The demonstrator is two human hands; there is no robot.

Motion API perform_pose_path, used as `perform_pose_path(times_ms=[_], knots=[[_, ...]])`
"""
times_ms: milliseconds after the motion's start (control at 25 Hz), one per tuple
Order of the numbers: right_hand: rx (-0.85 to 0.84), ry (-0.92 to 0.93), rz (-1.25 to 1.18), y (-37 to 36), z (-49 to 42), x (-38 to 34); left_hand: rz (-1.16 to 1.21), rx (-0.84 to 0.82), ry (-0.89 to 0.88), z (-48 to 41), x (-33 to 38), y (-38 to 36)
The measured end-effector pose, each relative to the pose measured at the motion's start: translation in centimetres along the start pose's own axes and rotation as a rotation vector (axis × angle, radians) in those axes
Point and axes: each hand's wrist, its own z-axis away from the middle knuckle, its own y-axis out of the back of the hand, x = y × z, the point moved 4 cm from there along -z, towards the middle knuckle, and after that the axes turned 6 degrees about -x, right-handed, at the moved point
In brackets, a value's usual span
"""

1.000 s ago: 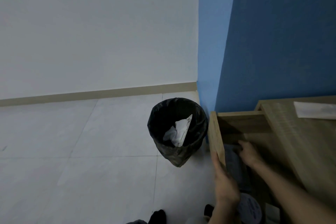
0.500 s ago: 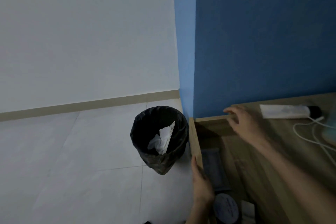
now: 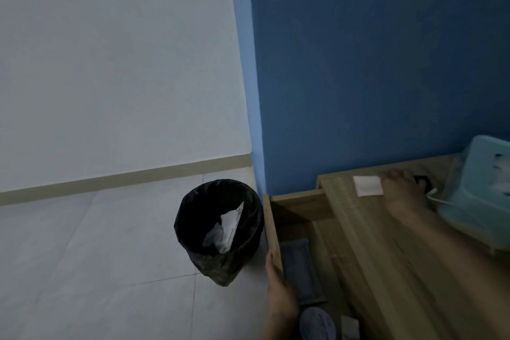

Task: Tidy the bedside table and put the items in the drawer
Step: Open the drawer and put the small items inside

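On the bedside table top, right of centre in the frame, the white tube lies flat. The right hand holds it, fingers curled over its far end. Lower centre, the left hand grips the front panel of the open drawer. In the drawer: grey pack, round tin, small white item. Teal box and white cable are just right of the hand. Black bin holding white paper stands on the floor left of the drawer.
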Motion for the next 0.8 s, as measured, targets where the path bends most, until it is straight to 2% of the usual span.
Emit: perform_pose_path(times_ms=[280, 400, 520, 680, 800], knots=[[-0.050, 0.140, 0.098, 1.3, 1.6, -2.8, 0.002, -0.008, 0.003, -0.2, -0.2, 0.2], [0.060, 0.173, 0.007, 2.4, 3.1, -4.0, -0.015, -0.025, -0.013, 0.0, -0.1, 0.3], [0.216, 0.228, -0.398, 3.9, 5.3, -5.4, -0.011, -0.028, -0.023, 0.1, 0.0, 0.2], [0.269, 0.308, -0.932, 5.2, 9.1, -7.7, 0.014, -0.028, -0.024, 0.2, 0.0, 0.4], [0.255, 0.313, -1.130, 4.7, 11.4, -10.2, 0.006, -0.032, -0.019, 0.4, 0.0, 0.4]])
